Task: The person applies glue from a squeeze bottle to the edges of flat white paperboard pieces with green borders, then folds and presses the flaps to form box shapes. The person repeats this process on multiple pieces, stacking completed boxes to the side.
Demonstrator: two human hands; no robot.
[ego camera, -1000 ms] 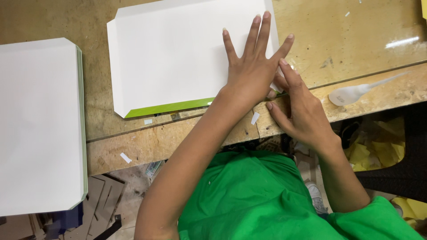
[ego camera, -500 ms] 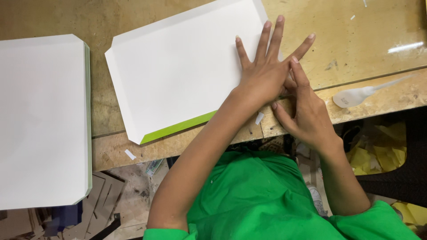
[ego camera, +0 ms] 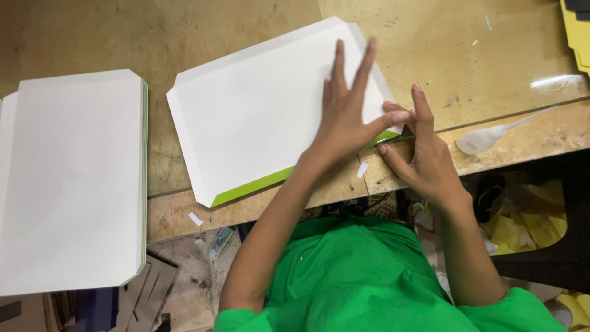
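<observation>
A white card sheet [ego camera: 258, 117] with clipped corners lies tilted on the wooden table [ego camera: 184, 37]. A green strip [ego camera: 252, 187] shows along its near edge. My left hand [ego camera: 347, 117] lies flat on the sheet's right part with fingers spread, pressing it down. My right hand [ego camera: 424, 157] rests at the sheet's near right corner. Its index finger is stretched out, its thumb is on the table edge, and its other fingertips touch the corner beside my left thumb. Neither hand grips anything.
A thick stack of like white sheets [ego camera: 74, 178] sits at the left, overhanging the table's near edge. A white plastic spoon-like tool [ego camera: 485, 138] lies right of my right hand. Yellow sheets [ego camera: 578, 37] are at the far right, with yellow scraps [ego camera: 516, 233] below the table.
The white sheet has turned to a steeper tilt under my hands. My left hand's fingers have drawn a little closer together; my right hand stays at the corner.
</observation>
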